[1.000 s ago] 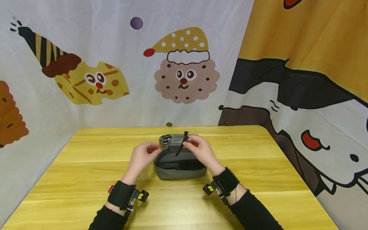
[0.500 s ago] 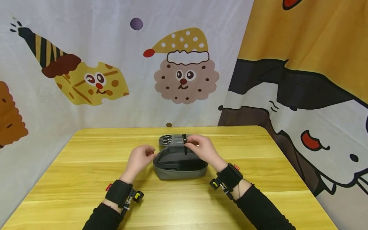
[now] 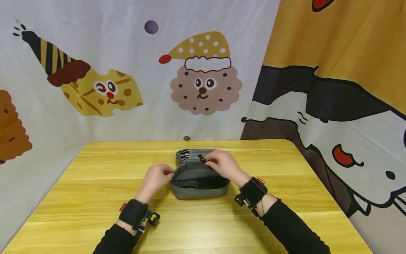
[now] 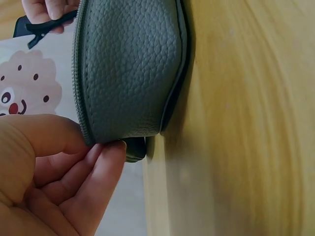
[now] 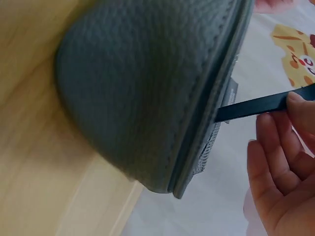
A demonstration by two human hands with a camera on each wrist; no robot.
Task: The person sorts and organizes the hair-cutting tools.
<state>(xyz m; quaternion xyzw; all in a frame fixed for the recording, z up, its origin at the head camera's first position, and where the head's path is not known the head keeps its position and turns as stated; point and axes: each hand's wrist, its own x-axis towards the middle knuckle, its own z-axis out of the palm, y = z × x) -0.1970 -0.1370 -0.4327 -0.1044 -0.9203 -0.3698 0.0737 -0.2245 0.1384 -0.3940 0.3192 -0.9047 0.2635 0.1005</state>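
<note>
Grey zip case (image 3: 200, 193) stands unzipped before you on the wood-grain table (image 3: 190, 225), near its far edge, and its lid (image 3: 195, 155) is folded back behind it, likely because both the hollow and the lid can then be reached from your side. Your left hand (image 3: 157, 176) has its fingertips closed at the left end of the rim, just by the zipper (image 4: 76, 78); the gap between them is small, and they pinch only the edge, I judge to keep the light case from sliding or turning. Your right hand (image 3: 224, 163) holds a slim black tool (image 5: 253, 105), thumb on one side and fingers on the other, with no space left around it. This tool is over the hollow of the case, its lower part going behind the rim, so I cannot tell if its end touches anything inside; its exact kind also is not clear. You seem to hold it by the fingertips because it is thin, and so the palm stays away from the rim. Metal scissors (image 3: 184, 154) sit at the left end of the lid, apart from both hands, perhaps placed there so that their finger loops are easy to take.
</note>
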